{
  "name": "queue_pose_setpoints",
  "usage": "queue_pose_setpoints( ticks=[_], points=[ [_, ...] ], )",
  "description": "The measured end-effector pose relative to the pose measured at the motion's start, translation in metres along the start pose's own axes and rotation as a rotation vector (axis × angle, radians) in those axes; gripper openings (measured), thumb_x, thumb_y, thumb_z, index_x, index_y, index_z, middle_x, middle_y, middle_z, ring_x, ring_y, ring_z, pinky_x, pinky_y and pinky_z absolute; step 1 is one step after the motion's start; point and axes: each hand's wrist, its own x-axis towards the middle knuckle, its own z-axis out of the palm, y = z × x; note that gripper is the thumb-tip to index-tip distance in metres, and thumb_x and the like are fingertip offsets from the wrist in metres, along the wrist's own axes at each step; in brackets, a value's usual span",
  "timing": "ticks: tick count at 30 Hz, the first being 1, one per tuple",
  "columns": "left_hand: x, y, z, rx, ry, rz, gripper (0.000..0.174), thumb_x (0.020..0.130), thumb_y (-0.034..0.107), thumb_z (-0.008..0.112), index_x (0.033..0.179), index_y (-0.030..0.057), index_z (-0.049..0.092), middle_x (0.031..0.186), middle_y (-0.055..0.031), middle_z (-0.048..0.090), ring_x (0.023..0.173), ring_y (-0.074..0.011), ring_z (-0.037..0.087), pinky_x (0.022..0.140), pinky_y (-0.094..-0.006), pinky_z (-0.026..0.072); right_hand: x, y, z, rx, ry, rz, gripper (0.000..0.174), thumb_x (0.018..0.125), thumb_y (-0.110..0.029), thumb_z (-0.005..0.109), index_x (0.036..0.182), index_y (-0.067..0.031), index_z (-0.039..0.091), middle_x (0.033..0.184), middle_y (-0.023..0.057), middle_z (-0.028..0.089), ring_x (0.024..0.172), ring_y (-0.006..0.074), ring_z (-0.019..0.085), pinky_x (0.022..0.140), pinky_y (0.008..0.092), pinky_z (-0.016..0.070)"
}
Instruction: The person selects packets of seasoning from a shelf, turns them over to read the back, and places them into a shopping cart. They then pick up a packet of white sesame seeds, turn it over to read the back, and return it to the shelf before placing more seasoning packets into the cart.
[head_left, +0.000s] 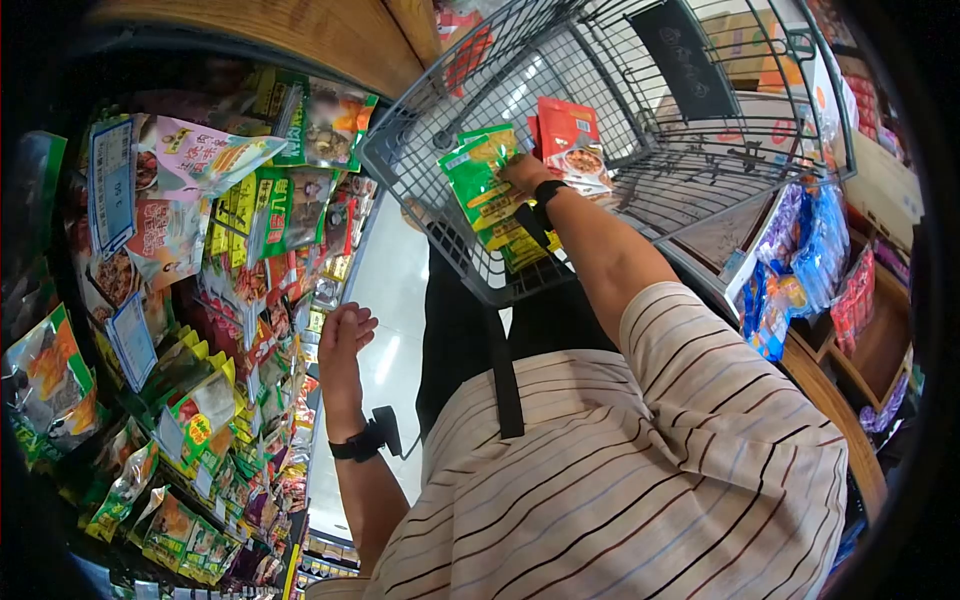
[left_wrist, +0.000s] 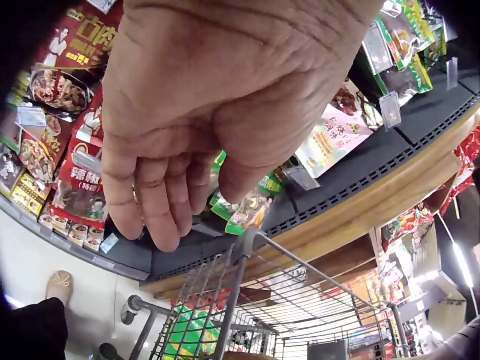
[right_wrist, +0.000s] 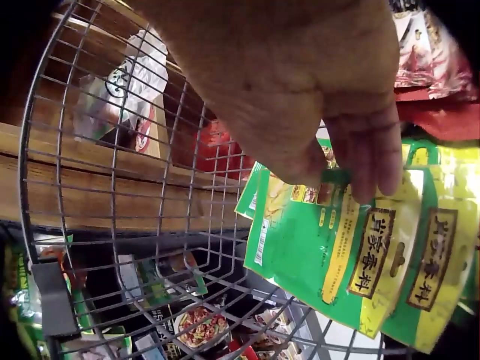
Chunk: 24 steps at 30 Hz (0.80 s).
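My right hand (head_left: pixel 522 177) reaches into the shopping cart and pinches green-and-yellow seasoning packets (head_left: pixel 478 180) at their edge. In the right wrist view, the fingers (right_wrist: pixel 365 154) lie over the front of the nearest green packet (right_wrist: pixel 307 240), and another overlaps behind it. Beside them in the cart is a red packet (head_left: pixel 568 125) with a picture of food. My left hand (head_left: pixel 345 335) hangs free between the shelf and the cart, fingers loosely bent and holding nothing. In the left wrist view, the left hand (left_wrist: pixel 225 97) overlaps the shelf's packets.
Grey wire shopping cart (head_left: pixel 640 205) stands in front of me. On the left, a shelf holds many hanging food packets (head_left: pixel 290 205) with price tags (head_left: pixel 113 185). Purple, blue and red bags (head_left: pixel 815 240) hang on the right near a wooden display (head_left: pixel 880 330).
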Motion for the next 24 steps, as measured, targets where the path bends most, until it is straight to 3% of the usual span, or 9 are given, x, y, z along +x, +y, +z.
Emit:
queue_pose_setpoints(
  ticks=[2, 4, 6, 8, 13, 15, 17, 20, 24],
  points=[
    [0.001, -0.004, -0.001, -0.003, -0.002, -0.004, 0.036, 0.103, 0.032, 0.051, 0.122, 0.0023, 0.058, 0.109, -0.0096, 0.066, 0.097, -0.018, 0.066, 0.087, -0.0324, 0.0508, 0.004, 0.002, 0.0, -0.048, -0.009, -0.012, 0.028, 0.094, -0.022, 0.059, 0.095, 0.0052, 0.066, 0.089, 0.021, 0.072, 0.069, 0.0281, 0.073, 0.054, 0.0451, 0.0572],
    [0.003, -0.009, -0.002, -0.006, -0.004, -0.012, 0.036, 0.103, 0.032, 0.051, 0.121, 0.0024, 0.058, 0.109, -0.0096, 0.066, 0.097, -0.0179, 0.066, 0.087, -0.0323, 0.0508, 0.041, 0.03, 0.003, -0.234, -0.003, -0.184, 0.026, 0.094, -0.022, 0.059, 0.097, 0.0024, 0.067, 0.088, 0.0195, 0.072, 0.07, 0.0283, 0.073, 0.059, 0.0438, 0.0585],
    [0.003, -0.01, -0.002, -0.005, -0.004, -0.019, 0.036, 0.103, 0.032, 0.051, 0.121, 0.0023, 0.058, 0.109, -0.0098, 0.066, 0.097, -0.0181, 0.066, 0.087, -0.0324, 0.0508, 0.04, 0.03, 0.004, -0.226, 0.006, -0.148, 0.023, 0.094, -0.021, 0.059, 0.099, -0.0001, 0.068, 0.09, 0.0172, 0.073, 0.073, 0.0282, 0.073, 0.064, 0.0415, 0.0592],
    [0.001, -0.008, -0.001, -0.001, -0.005, -0.025, 0.036, 0.103, 0.032, 0.051, 0.122, 0.0021, 0.058, 0.109, -0.0102, 0.066, 0.097, -0.0184, 0.066, 0.088, -0.0328, 0.0508, -0.001, -0.004, 0.001, -0.021, 0.019, 0.097, 0.021, 0.094, -0.02, 0.059, 0.1, -0.0024, 0.068, 0.095, 0.0141, 0.073, 0.077, 0.0278, 0.073, 0.072, 0.0383, 0.0593],
    [0.0, -0.005, -0.001, 0.007, 0.003, -0.03, 0.036, 0.102, 0.031, 0.052, 0.121, 0.0001, 0.059, 0.108, -0.0108, 0.067, 0.099, -0.0188, 0.067, 0.089, -0.0326, 0.0505, 0.077, 0.063, 0.011, -0.33, 0.033, -0.432, 0.027, 0.093, -0.025, 0.064, 0.103, -0.0006, 0.066, 0.092, 0.0168, 0.072, 0.072, 0.0305, 0.072, 0.06, 0.0424, 0.0585],
    [0.0, -0.005, -0.002, 0.005, 0.002, -0.026, 0.037, 0.102, 0.031, 0.052, 0.121, 0.0001, 0.059, 0.108, -0.0108, 0.067, 0.098, -0.0187, 0.067, 0.089, -0.0326, 0.0506, 0.078, 0.062, 0.012, -0.133, 0.016, -0.301, 0.029, 0.093, -0.026, 0.067, 0.104, 0.001, 0.065, 0.089, 0.0189, 0.071, 0.068, 0.0308, 0.072, 0.053, 0.0441, 0.0574],
    [0.0, -0.007, -0.003, 0.002, 0.0, -0.021, 0.037, 0.102, 0.031, 0.052, 0.121, 0.0001, 0.059, 0.108, -0.0107, 0.067, 0.098, -0.0186, 0.067, 0.089, -0.0326, 0.0507, 0.039, 0.028, 0.009, 0.209, 0.007, 0.072, 0.03, 0.092, -0.025, 0.068, 0.105, 0.0023, 0.064, 0.086, 0.0204, 0.07, 0.063, 0.0307, 0.071, 0.048, 0.0443, 0.0563],
    [-0.001, -0.008, -0.004, 0.006, 0.003, -0.031, 0.038, 0.102, 0.032, 0.052, 0.122, 0.0001, 0.058, 0.109, -0.0112, 0.067, 0.099, -0.0193, 0.067, 0.09, -0.033, 0.0508, 0.01, 0.009, 0.003, 0.225, -0.02, 0.088, 0.037, 0.086, -0.017, 0.071, 0.117, 0.0009, 0.06, 0.099, 0.0163, 0.069, 0.076, 0.0273, 0.072, 0.057, 0.0429, 0.0617],
    [-0.001, -0.01, -0.005, 0.021, -0.005, -0.043, 0.04, 0.102, 0.034, 0.053, 0.123, 0.0007, 0.058, 0.112, -0.013, 0.066, 0.103, -0.0213, 0.066, 0.091, -0.0338, 0.0506, 0.026, 0.016, 0.003, 0.103, -0.018, 0.074, 0.034, 0.088, -0.019, 0.07, 0.115, 0.0002, 0.062, 0.097, 0.0171, 0.07, 0.074, 0.0267, 0.072, 0.054, 0.0421, 0.0611]
  ],
)
